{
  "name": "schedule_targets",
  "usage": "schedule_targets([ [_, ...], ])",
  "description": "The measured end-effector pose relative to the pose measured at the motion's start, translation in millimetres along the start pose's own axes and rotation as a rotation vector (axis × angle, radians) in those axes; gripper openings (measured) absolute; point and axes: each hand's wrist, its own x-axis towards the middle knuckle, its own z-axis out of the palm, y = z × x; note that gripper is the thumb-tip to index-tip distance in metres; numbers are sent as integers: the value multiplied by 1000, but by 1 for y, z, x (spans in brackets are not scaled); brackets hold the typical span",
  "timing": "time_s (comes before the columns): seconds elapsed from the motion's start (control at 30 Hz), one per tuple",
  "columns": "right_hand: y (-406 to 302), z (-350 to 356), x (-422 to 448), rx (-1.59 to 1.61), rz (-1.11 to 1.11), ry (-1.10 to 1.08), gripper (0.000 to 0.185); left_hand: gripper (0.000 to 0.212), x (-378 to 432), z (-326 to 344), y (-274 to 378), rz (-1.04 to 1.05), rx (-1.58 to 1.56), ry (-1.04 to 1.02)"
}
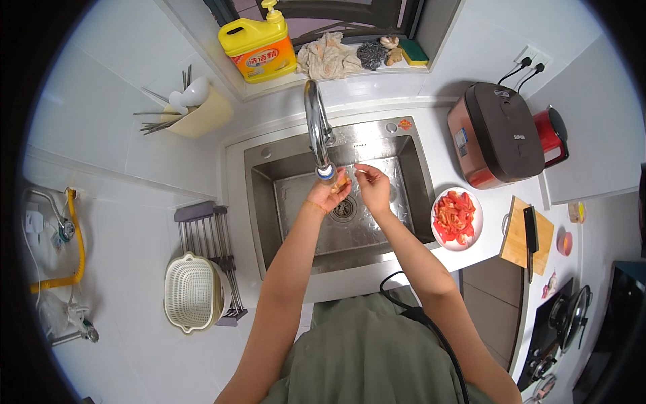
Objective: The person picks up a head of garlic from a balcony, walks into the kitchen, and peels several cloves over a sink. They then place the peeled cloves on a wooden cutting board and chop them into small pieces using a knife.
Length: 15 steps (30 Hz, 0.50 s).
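Note:
Over the stainless-steel sink (282, 217), my left hand (327, 196) is turned palm up just beneath the nozzle of the chrome faucet (314, 121). Its fingers curl around a small yellowish piece of food (340, 185), too small to name surely. A short gap to the right, my right hand (374, 188) has its thumb and fingertips drawn close together. Whether it pinches something tiny cannot be made out. The round drain strainer (343, 208) lies below and between both hands.
Right of the sink sit a white plate (478, 233) of cut tomatoes (454, 216), a Supor rice cooker (504, 136), and a cutting board (516, 227) bearing a knife (531, 237). Plastic baskets (189, 293) stand left. Dish soap (262, 50) and a rag (328, 58) line the windowsill.

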Motion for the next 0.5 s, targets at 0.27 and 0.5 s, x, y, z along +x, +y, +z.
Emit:
schedule_targets([
  [0.27,19,43,82,-409,-351,-336,27,20,-31,-65,-4,-42,28,161],
  [0.5,49,48,106,-489,-184,-710,29,22,-30,-52,1,26,-53,99],
])
